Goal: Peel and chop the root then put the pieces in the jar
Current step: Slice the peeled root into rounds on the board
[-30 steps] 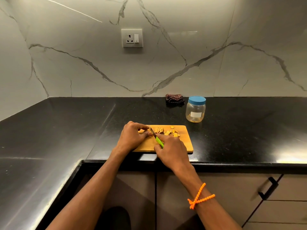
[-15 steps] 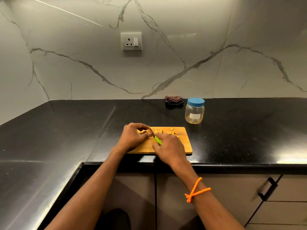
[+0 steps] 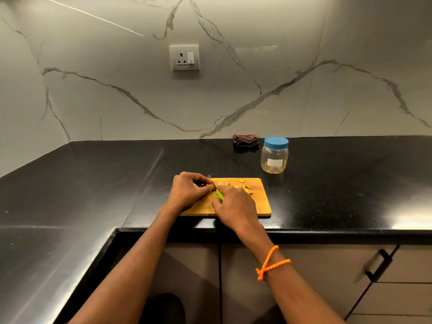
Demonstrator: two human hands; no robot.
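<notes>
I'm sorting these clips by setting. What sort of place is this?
Most likely a home kitchen. A black stone counter runs along a marble-look wall with a socket, cabinets sit below, and a cutting board with chopped pieces lies near a blue-lidded jar.

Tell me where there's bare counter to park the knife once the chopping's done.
Bare counter lies right of the cutting board, below the jar; more lies left of the left hand. Crowded: the board's top, with cut pieces, both hands, right hand and knife.
</notes>
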